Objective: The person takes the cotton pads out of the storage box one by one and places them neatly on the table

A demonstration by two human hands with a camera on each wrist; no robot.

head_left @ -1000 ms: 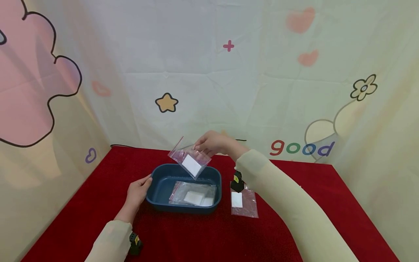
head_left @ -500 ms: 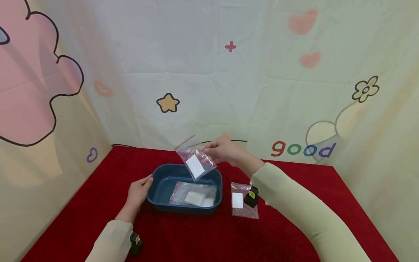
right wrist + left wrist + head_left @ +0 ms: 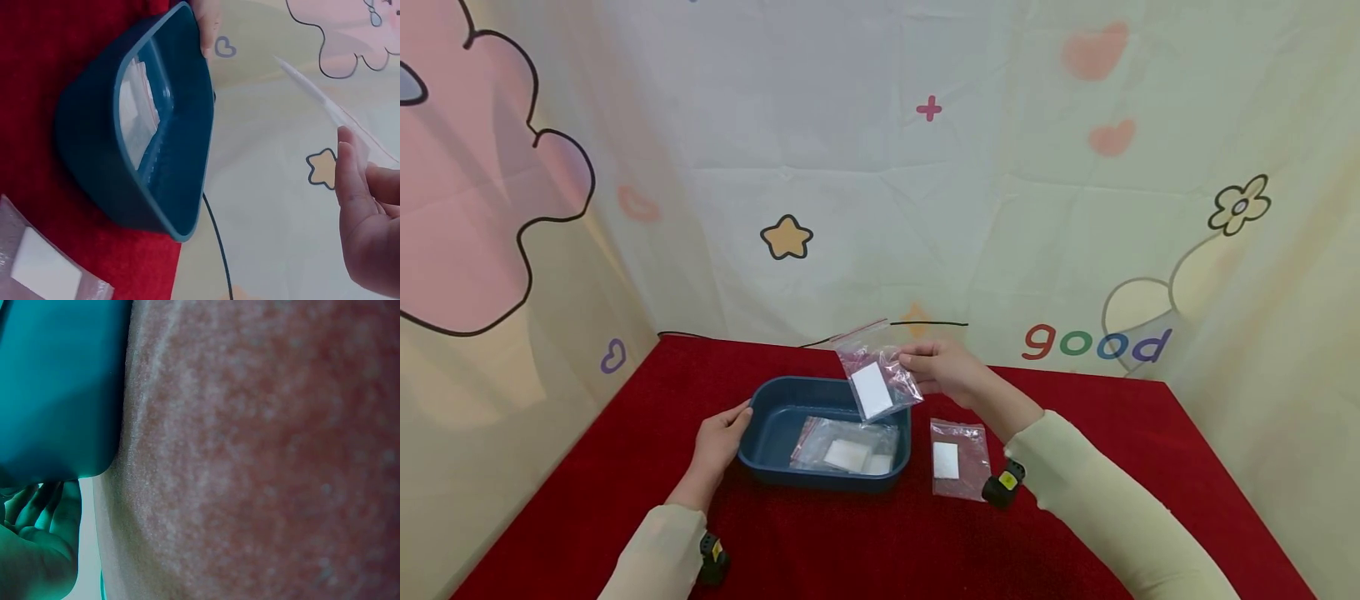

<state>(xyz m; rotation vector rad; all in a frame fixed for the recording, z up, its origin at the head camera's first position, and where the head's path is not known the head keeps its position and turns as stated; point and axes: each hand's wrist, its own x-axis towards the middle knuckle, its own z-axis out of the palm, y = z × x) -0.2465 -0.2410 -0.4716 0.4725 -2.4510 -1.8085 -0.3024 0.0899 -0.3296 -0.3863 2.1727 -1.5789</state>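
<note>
My right hand (image 3: 946, 368) pinches a clear zip bag (image 3: 872, 390) by its right side, thumb in front. A white rectangular piece lies inside that bag, which hangs tilted over the right back part of a dark blue plastic box (image 3: 775, 482). In the right wrist view the held bag (image 3: 325, 103) is seen nearly edge-on. My left hand (image 3: 717, 440) grips the box's left end, thumb at the rim. Inside the box several overlapping zip bags (image 3: 820, 442) with white pieces lie flat. Another zip bag (image 3: 966, 462) with a white piece lies right of the box.
A red cloth (image 3: 850, 542) covers the table. Behind it hangs a pale printed curtain (image 3: 865, 192), which also closes off both sides. A thin black cord (image 3: 928, 322) runs along the table's back edge. Small black cameras (image 3: 1003, 483) sit on both wrists.
My right hand has moved right and slightly down with the zip bag, from over the box's middle towards its right end. The left hand stays at the box.
</note>
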